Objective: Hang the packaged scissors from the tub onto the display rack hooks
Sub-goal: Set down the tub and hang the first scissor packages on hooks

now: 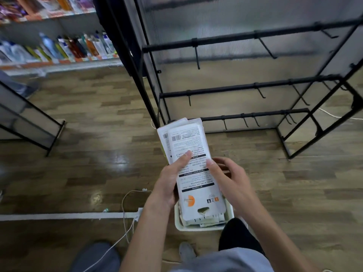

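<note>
Both hands grip a stack of white printed scissor packs (188,154) above the cream plastic tub (229,214): left hand (170,181) thumb pressed on top, right hand (229,179) fingers partly hidden behind. Black metal rack hooks (197,57) hang bare, far right.

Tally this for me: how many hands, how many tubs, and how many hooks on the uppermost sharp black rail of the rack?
Hands: 2 (left hand, right hand)
Tub: 1
Hooks on that rail: 3
Total: 6

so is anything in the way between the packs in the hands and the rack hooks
Nothing visible. The packaged scissors, held by the left hand and right hand above the tub, face bare hooks across open space.
</note>
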`<state>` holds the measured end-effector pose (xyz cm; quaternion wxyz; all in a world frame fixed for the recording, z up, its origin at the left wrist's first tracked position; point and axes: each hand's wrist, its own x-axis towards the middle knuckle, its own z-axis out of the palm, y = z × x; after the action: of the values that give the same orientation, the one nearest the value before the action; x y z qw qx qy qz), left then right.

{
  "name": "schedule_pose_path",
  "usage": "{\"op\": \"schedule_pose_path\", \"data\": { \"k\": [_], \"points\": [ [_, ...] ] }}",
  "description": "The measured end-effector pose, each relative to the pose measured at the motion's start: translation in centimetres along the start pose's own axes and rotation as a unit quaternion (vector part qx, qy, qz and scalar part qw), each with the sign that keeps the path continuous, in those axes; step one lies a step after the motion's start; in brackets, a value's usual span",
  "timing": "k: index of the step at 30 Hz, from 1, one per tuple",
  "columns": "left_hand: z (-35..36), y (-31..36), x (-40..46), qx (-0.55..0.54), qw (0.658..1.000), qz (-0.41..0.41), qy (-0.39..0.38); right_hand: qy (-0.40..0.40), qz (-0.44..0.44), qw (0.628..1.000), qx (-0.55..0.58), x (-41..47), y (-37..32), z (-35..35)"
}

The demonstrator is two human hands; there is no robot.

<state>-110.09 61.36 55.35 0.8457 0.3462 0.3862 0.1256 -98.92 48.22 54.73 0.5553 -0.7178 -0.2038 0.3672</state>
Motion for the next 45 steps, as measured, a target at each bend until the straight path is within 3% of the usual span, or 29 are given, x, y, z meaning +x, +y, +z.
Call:
{"op": "schedule_pose_path", "data": {
  "k": [4, 8, 11, 14, 17, 20, 28, 36, 40, 45],
  "points": [
    [1.7, 1.8, 1.2, -0.018, 1.0, 0.022, -0.007, -0.035, -0.059, 0.998, -0.007, 1.8, -2.3, -1.9],
    [4.1, 3.4, 3.1, -0.043, 0.998, 0.055, -0.008, -0.059, -0.154, 0.979, -0.115, 5.1, -4.2, -4.4],
    [6.0, 4.1, 4.8, -0.059, 0.996, 0.068, 0.0, -0.094, -0.297, 0.927, -0.209, 7.8, -5.5, -6.6],
    [7.6, 4.3, 6.3, -0.085, 0.993, 0.076, -0.006, -0.127, -0.415, 0.841, -0.324, 10.8, -7.0, -8.7],
    [8.7, 4.2, 7.1, -0.105, 0.991, 0.088, 0.006, -0.168, -0.461, 0.778, -0.392, 13.1, -7.6, -10.4],
    [9.1, 4.2, 7.6, -0.113, 0.99, 0.083, 0.023, -0.2, -0.466, 0.748, -0.428, 14.6, -7.4, -11.4],
    [6.0, 5.4, 8.1, -0.072, 0.997, 0.042, 0.001, -0.19, -0.473, 0.75, -0.421, 15.0, -7.1, -9.3],
    [1.1, 7.4, 8.1, -0.073, 0.996, -0.011, -0.049, -0.085, -0.533, 0.769, -0.342, 12.9, -7.8, -4.9],
    [0.3, 8.7, 8.5, -0.083, 0.994, -0.021, -0.072, -0.091, -0.526, 0.772, -0.345, 12.7, -8.9, -4.4],
    [0.1, 9.0, 9.5, -0.059, 0.997, -0.024, -0.035, -0.117, -0.519, 0.772, -0.349, 13.0, -10.5, -5.2]
  ]
}}
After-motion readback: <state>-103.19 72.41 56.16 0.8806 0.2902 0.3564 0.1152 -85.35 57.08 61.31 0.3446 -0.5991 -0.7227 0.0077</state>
